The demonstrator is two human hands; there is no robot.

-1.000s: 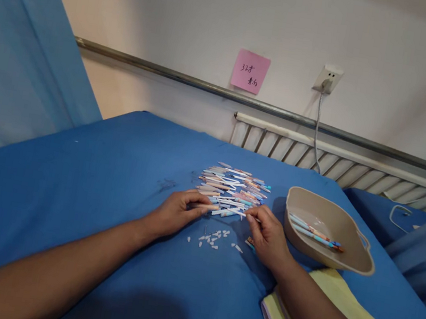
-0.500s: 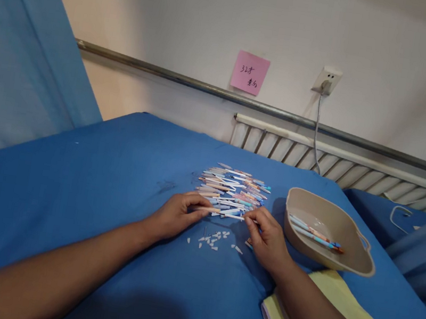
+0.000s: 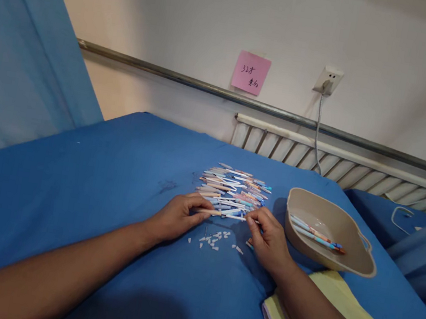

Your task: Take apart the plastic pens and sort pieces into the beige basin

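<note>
My left hand [image 3: 176, 216] is closed in a pinch on a peach-coloured pen barrel [image 3: 216, 213], held level. My right hand [image 3: 269, 242] pinches the far end of a thin white pen refill [image 3: 235, 217]. The refill's left end lines up with the barrel's right end; whether it sits inside cannot be made out. Just beyond both hands lies a pile of pen parts [image 3: 217, 186], mixed barrels and white refills. Small white cone-shaped pen tips [image 3: 214, 240] are scattered on the blue cloth nearer to me. Part of a small item [image 3: 249, 244] shows beside my right hand.
On the right stands a beige basket [image 3: 360, 226] with several assembled-looking pens [image 3: 316, 234] in it. A folded yellow cloth [image 3: 351, 305] lies under my right forearm. The blue-covered table [image 3: 115, 165] reaches a wall with a radiator [image 3: 266, 142]; a blue curtain [image 3: 25, 43] hangs at left.
Almost nothing differs. Both hands keep their pinch on the barrel and the refill, with only a tiny shift; the view has drifted slightly.
</note>
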